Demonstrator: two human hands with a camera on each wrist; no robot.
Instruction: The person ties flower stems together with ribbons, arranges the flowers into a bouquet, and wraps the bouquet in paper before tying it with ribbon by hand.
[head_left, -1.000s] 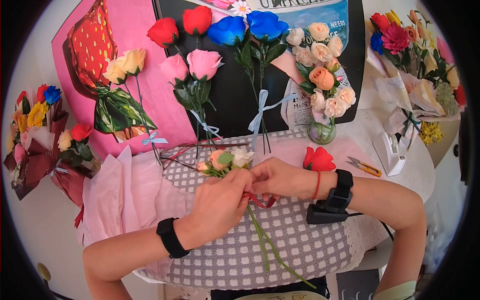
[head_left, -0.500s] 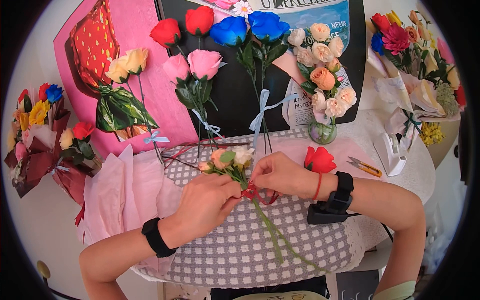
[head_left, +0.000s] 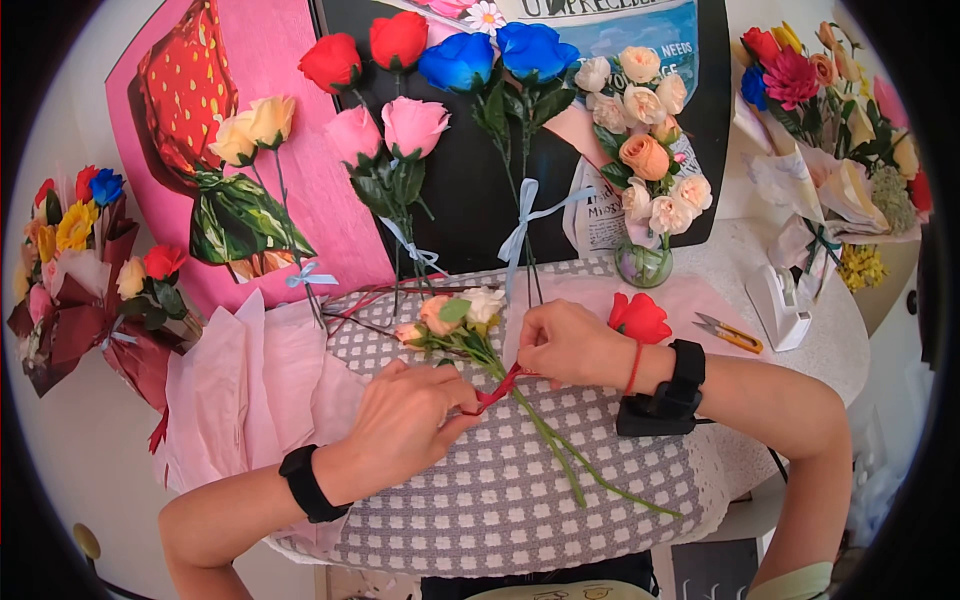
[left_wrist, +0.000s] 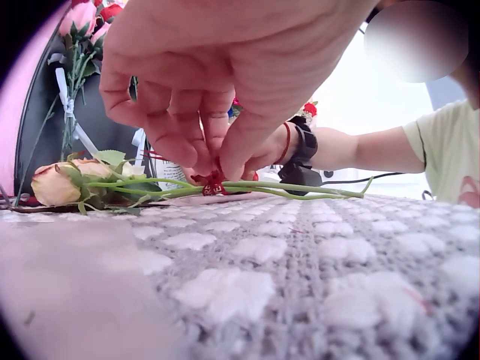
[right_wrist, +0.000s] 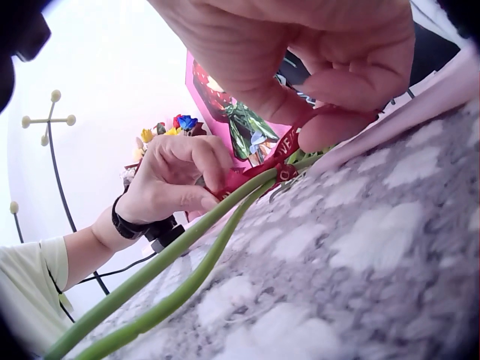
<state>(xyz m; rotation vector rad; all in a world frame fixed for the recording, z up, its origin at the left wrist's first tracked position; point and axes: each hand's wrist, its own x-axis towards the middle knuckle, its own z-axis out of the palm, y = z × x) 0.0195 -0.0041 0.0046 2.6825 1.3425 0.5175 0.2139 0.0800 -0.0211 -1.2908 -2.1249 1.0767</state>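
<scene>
Your left hand (head_left: 405,415) and right hand (head_left: 575,345) pinch red ribbon (head_left: 492,399); should handle light, slippery. Grip beside stems (head_left: 541,427) between them; tightness unclear.

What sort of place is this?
Probably a flower-arranging table, at home or in a small shop; I cannot tell which. Wrapped bouquets show at both sides, snips lie toward the right, and the left hand and right hand pinch a red ribbon at some green stems.

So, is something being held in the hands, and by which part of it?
Yes, the red ribbon: the left hand pinches one stretch of it and the right hand another, both close to the green stems.
</scene>
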